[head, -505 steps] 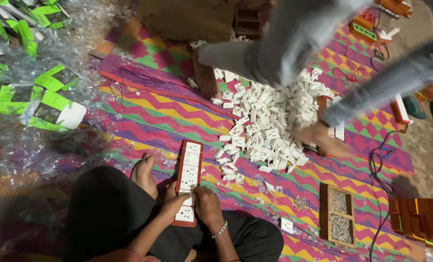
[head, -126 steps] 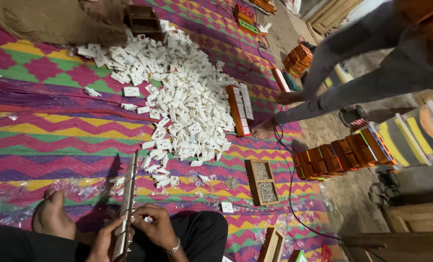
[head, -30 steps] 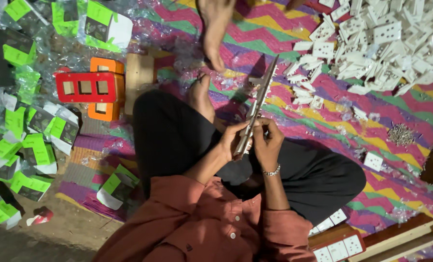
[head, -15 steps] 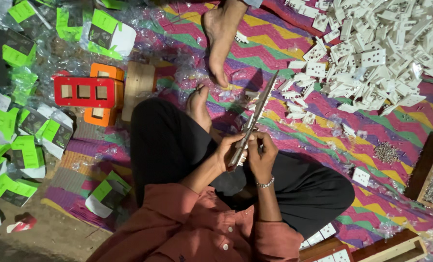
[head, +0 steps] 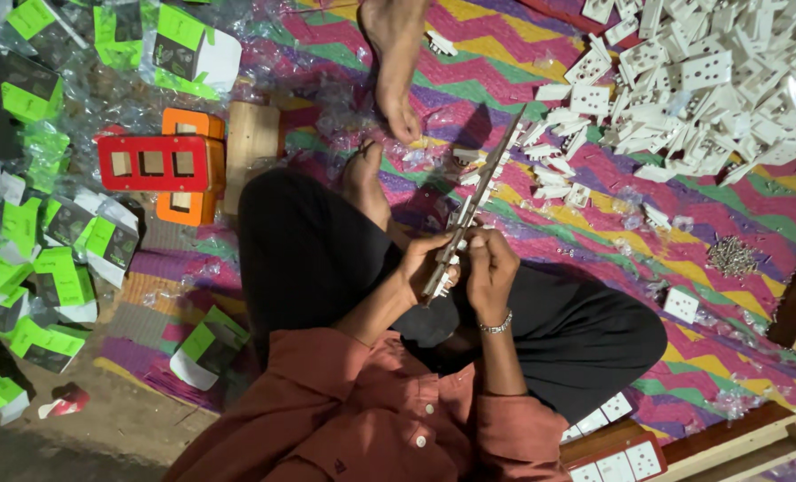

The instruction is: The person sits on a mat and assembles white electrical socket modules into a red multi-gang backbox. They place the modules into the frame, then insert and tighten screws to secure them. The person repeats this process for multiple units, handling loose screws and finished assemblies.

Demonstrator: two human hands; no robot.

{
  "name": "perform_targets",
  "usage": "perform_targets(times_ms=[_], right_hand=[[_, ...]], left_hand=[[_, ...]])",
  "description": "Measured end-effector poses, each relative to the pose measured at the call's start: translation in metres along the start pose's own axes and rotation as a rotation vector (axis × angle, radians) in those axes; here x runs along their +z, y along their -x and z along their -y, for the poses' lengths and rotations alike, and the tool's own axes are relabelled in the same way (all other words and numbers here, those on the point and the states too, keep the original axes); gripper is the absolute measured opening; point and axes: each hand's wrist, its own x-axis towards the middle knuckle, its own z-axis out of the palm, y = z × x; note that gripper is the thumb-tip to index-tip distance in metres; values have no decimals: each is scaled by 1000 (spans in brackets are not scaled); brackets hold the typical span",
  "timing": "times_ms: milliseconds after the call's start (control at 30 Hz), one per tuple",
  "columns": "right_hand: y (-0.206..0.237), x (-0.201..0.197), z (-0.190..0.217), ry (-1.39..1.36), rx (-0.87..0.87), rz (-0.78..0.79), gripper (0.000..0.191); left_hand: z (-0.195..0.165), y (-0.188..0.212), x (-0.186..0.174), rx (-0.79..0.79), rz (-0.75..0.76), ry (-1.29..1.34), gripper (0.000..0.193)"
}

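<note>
Fingers of my left hand (head: 422, 261) and right hand (head: 490, 268) close around the near end of a long tray (head: 471, 207) seen edge-on over my lap; white switch plates (head: 701, 85) lie heaped far right.

1. Green-and-white cardboard packages (head: 54, 277) lie scattered down the left side, some in clear wrap.
2. More green packages (head: 179, 40) crowd the top left corner.
3. A folded green-and-white package (head: 203, 350) rests by the person's knee.
4. Red and orange boxes (head: 161, 165) with square cut-outs are stacked beside them.
</note>
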Motion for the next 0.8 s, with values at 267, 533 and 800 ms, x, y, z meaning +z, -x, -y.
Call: perform_targets(times_ms=[267, 533, 800], right_hand=[[-8, 2, 29, 82, -75, 5, 9], [-3, 10, 28, 164, -88, -52, 16], [-2, -1, 9, -32, 30, -138, 15]], left_hand=[[-1, 2, 4, -13, -46, 53, 34], [-2, 5, 13, 43, -82, 3, 29], [12, -7, 7, 24, -322, -322, 36]])
